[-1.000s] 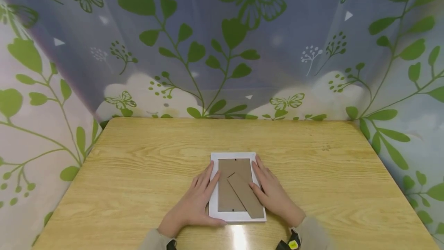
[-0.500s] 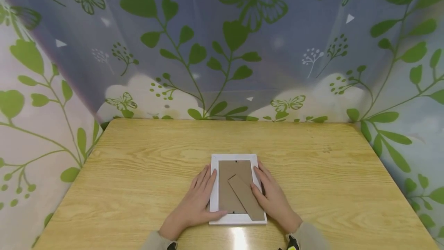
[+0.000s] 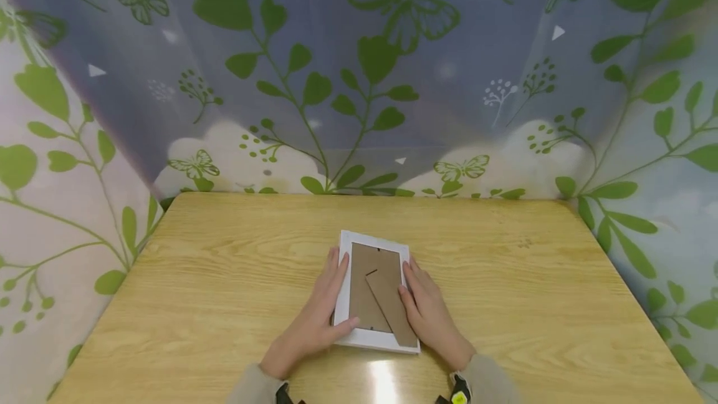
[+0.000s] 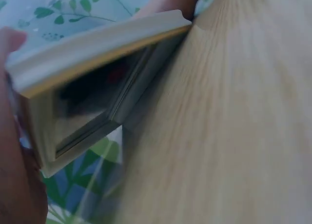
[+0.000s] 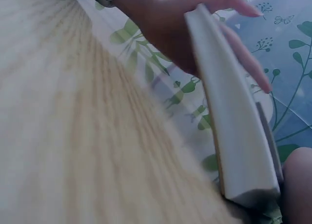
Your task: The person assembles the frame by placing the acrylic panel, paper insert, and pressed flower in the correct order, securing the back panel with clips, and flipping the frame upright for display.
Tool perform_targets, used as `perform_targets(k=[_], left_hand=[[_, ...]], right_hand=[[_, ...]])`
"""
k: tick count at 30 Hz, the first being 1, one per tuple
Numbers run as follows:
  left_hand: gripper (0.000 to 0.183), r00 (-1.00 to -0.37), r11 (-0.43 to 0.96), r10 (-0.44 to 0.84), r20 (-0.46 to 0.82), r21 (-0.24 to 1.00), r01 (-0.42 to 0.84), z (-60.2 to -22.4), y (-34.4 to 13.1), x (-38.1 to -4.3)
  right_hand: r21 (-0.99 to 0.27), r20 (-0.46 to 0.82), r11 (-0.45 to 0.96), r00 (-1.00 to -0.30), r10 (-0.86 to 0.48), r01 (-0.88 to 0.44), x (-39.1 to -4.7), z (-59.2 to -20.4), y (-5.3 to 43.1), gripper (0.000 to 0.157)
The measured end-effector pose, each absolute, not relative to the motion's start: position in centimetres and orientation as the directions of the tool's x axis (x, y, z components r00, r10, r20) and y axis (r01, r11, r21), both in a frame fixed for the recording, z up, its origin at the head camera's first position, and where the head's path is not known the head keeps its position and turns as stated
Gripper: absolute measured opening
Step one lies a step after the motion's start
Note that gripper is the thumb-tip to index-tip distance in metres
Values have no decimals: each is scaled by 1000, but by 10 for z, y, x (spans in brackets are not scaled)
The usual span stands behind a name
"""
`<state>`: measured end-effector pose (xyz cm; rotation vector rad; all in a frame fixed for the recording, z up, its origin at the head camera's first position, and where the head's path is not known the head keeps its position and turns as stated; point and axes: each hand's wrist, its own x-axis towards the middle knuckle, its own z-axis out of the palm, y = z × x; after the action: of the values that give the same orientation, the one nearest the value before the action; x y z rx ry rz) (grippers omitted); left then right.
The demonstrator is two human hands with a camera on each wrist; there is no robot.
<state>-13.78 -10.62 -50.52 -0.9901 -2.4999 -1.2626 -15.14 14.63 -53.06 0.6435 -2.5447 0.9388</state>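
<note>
A white picture frame (image 3: 377,340) is held back side up between both hands, with its brown backing board (image 3: 364,307) and slanted easel stand (image 3: 392,313) showing. My left hand (image 3: 316,320) grips the left side, thumb over the lower corner of the back. On the right side, my right hand (image 3: 434,317) holds the edge, its thumb on the back by the stand. In the left wrist view the frame (image 4: 102,46) is tilted off the table, its dark glassy front (image 4: 92,92) facing down. The right wrist view shows the frame (image 5: 231,112) edge-on; its lowest edge's contact with the table cannot be told.
Under the hands is a light wood-grain table (image 3: 505,279). A patterned cloth (image 3: 364,111) with green leaves and butterflies hangs behind it and along both sides. A bright light reflection (image 3: 384,382) lies near the front edge.
The frame lay flat and straight on the table earlier; now it is raised, tilted and turned slightly. Both hands have moved up with it, keeping their places at its sides.
</note>
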Motion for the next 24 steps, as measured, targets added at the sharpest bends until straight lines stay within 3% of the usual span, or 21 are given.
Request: perform_targets(k=[8,15,24], left_hand=[[93,-735,413,472,487,615,672,-476,-84,-153],[89,-732,400,465,498,619,676,-451,-59,-163],[90,-748,454,483,455,600,658,-426,-21,-165]], right_hand=[[-668,388,638,-911,-141,-383,-163,-526,127,48],[-705,409,600,-908,-91,-378,-170,-527,117,47],[-847,361,426,-932,20,-318,-173,-528,110,36]])
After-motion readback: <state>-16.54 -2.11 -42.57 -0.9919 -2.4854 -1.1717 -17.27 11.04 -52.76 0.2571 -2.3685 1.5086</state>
